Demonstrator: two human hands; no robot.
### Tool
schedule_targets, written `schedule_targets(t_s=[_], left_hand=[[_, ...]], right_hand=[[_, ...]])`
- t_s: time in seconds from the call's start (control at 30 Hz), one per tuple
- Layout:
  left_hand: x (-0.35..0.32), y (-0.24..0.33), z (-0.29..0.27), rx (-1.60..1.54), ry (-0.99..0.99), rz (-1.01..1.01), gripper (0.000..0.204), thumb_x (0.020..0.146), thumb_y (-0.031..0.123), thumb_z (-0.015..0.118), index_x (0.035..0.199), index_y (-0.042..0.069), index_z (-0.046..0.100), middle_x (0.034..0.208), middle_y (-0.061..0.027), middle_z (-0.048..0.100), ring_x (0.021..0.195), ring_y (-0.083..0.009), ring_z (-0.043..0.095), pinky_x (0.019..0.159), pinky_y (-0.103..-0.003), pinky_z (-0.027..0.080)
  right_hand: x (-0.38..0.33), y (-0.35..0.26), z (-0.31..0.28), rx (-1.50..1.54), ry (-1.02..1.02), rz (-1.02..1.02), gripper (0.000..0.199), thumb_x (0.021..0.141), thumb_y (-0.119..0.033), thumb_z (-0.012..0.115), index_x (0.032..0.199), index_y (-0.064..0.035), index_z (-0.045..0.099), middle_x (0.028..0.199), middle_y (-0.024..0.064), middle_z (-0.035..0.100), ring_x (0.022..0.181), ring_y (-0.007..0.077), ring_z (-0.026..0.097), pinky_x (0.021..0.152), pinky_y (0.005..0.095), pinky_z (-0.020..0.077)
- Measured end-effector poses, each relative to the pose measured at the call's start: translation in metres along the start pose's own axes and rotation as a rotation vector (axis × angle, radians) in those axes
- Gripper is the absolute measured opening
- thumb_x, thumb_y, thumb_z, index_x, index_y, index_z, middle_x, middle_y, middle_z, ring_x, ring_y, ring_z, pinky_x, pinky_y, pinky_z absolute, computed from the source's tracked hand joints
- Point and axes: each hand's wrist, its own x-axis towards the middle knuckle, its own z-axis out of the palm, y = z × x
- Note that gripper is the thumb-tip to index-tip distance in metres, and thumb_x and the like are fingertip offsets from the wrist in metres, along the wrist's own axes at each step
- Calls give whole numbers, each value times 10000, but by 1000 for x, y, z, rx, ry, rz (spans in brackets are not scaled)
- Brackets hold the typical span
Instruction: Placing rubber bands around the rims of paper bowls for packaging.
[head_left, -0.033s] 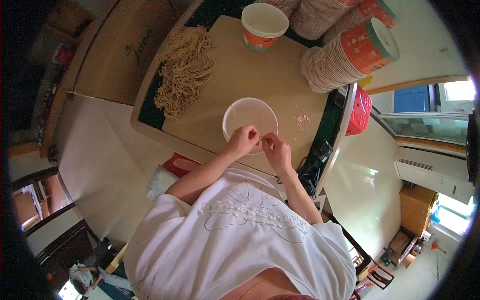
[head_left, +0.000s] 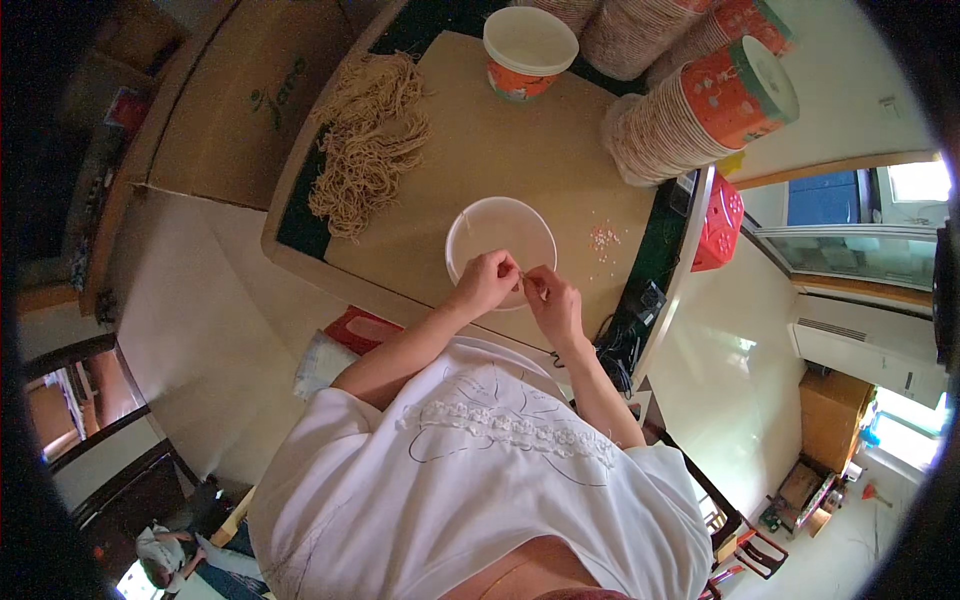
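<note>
White bowl [head_left: 500, 236] lies just beyond both hands, left [head_left: 487, 283] and right [head_left: 553, 303], fingertips pinched together over its near rim.

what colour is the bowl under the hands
White, seen from above in the head view: the bowl.

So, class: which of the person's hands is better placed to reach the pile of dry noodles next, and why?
Probably the left hand: the noodles lie on the table's left side, while the right hand sits further away beside the white bowl.

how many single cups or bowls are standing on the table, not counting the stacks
2: a white bowl at the near edge under both hands, and an orange cup at the far edge. Others may hide behind the sideways stacks.
</note>
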Motion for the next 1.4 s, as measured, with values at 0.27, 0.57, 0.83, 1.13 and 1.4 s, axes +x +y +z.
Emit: schedule_targets(t_s=[0.27, 0.57, 0.83, 1.13, 1.4], left_hand=[[-1, 3, -1, 33, 9, 20, 90, 805, 62, 574, 742, 4, 549, 662, -103, 634, 620, -193, 651, 568, -320, 499], [-1, -4, 1, -45, 66, 31, 80, 846, 62, 548, 786, 16, 522, 659, -64, 585, 603, -146, 616, 534, -281, 474], [2, 6, 1, -132, -63, -4, 95, 852, 82, 553, 795, 6, 544, 672, -58, 613, 612, -124, 617, 545, -277, 484], [2, 5, 3, 95, 2, 159, 117, 814, 118, 613, 851, 18, 565, 718, -106, 629, 648, -207, 623, 584, -324, 479], [1, 4, 14, 176, 259, 259, 65, 806, 70, 563, 788, 21, 524, 724, -144, 581, 688, -328, 582, 604, -402, 456]], right_hand=[[-1, -3, -2, -13, -43, 50, 94, 836, -156, 575, 862, -95, 640, 768, 134, 625, 686, 336, 611, 576, 388, 483], [-4, 8, 2, -56, 14, -49, 115, 823, -102, 611, 916, -46, 651, 745, 106, 621, 577, 187, 574, 537, 282, 448], [-2, 5, 0, 88, -20, 25, 103, 853, -145, 578, 906, -84, 643, 828, 128, 632, 704, 299, 622, 597, 361, 484], [-3, 4, -2, 150, -42, 38, 81, 826, -76, 590, 895, -50, 626, 833, 124, 625, 695, 280, 608, 600, 340, 474], [0, 9, 2, 124, -15, -13, 70, 823, -74, 592, 883, -51, 620, 831, 122, 622, 698, 267, 607, 603, 338, 471]])
